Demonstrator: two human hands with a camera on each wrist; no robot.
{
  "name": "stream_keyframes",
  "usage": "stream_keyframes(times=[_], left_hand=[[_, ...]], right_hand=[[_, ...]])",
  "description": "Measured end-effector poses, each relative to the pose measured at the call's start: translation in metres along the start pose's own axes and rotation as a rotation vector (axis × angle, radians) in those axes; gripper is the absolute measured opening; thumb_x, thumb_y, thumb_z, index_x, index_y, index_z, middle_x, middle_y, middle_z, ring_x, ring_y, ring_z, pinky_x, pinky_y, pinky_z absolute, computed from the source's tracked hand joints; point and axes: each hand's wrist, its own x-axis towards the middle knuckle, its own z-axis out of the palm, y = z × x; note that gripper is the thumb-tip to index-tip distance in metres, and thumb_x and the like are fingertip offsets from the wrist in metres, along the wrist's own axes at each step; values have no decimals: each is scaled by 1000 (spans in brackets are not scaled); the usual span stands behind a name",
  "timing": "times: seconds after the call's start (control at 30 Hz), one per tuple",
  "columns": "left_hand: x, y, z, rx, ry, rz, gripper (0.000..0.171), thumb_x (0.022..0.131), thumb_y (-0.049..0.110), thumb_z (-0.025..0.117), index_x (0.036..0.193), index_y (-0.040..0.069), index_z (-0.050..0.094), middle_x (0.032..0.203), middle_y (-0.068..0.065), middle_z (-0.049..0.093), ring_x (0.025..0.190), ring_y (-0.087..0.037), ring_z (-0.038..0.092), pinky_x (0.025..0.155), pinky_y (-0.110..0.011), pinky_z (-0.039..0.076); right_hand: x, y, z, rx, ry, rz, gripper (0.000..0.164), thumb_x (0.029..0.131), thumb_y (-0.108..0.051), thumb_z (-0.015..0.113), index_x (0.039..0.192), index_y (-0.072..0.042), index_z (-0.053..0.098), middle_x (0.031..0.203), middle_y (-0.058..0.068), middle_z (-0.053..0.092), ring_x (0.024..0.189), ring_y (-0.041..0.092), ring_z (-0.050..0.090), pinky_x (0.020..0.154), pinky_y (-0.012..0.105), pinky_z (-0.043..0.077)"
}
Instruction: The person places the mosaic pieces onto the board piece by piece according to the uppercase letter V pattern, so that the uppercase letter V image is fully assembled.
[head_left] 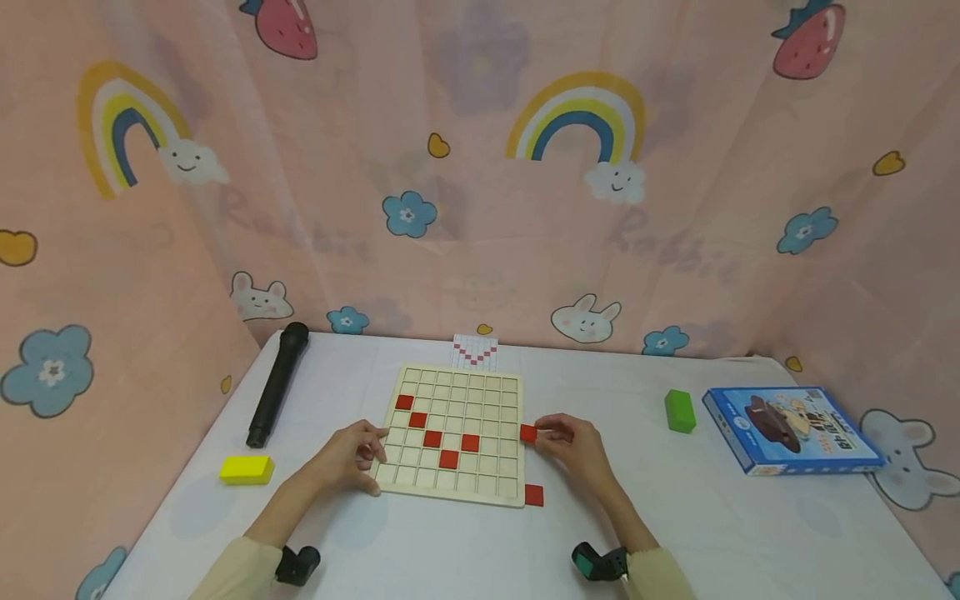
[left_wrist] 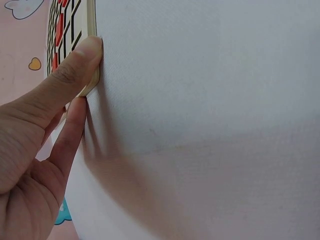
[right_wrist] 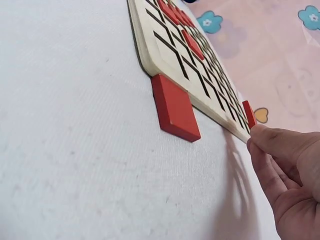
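Observation:
A cream grid board (head_left: 487, 477) lies on the table with several red square tiles on it, one being the lowest tile (head_left: 448, 459). My left hand (head_left: 347, 457) grips the board's lower left corner; in the left wrist view the thumb (left_wrist: 89, 49) lies against its edge. Just beyond the board's right edge, my right hand (head_left: 576, 446) pinches a red tile (head_left: 528, 433) between thumb and fingertips. Another red tile (right_wrist: 175, 109) lies flat on the table beside the board's lower right corner.
Behind the board stands a small pattern card (head_left: 475, 353) with a red V. A black microphone-like stick (head_left: 277, 387) and yellow block (head_left: 247, 470) lie left. To the right are a green block (head_left: 680, 412) and a blue box (head_left: 795, 429). A patterned pink curtain (head_left: 480, 250) hangs behind.

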Motion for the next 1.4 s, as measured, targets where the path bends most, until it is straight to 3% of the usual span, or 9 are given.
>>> stream_keyframes(times=[0.27, 0.53, 0.97, 1.23, 1.4], left_hand=[[0, -2, 0, 1, 1, 9, 39, 51, -6, 89, 75, 7, 61, 127, -17, 58, 80, -16, 46, 66, -23, 44], [2, -5, 2, 5, -3, 24, 39, 51, -5, 90, 75, 8, 62, 127, -17, 57, 81, -16, 47, 67, -22, 45], [4, -4, 4, -17, -10, 22, 39, 51, -6, 89, 76, 7, 62, 128, -18, 57, 80, -16, 47, 66, -22, 45], [2, -3, 7, -4, -13, 10, 39, 52, -4, 90, 76, 9, 62, 128, -16, 58, 81, -16, 47, 67, -22, 46], [-1, -3, 4, 23, -2, 0, 38, 53, -1, 90, 77, 10, 63, 128, -14, 58, 83, -15, 48, 69, -22, 47]], right_hand=[[16, -10, 13, -22, -19, -21, 24, 79, 4, 73, 103, 0, 68, 101, 11, 69, 88, 23, 67, 79, 32, 53], [18, -20, 25, -74, -47, -56, 24, 80, 5, 72, 103, 2, 67, 97, 10, 69, 82, 20, 64, 77, 32, 54], [20, -24, 42, -110, -100, -60, 24, 82, 0, 72, 105, -1, 68, 91, 5, 66, 75, 14, 56, 67, 22, 50], [-3, -22, 16, -66, -96, -12, 31, 80, 1, 73, 110, -3, 67, 105, 7, 69, 83, 16, 62, 76, 27, 53], [-25, -10, -8, -93, -234, 8, 30, 78, -6, 78, 106, -2, 68, 98, 5, 68, 81, 16, 61, 72, 24, 52]])
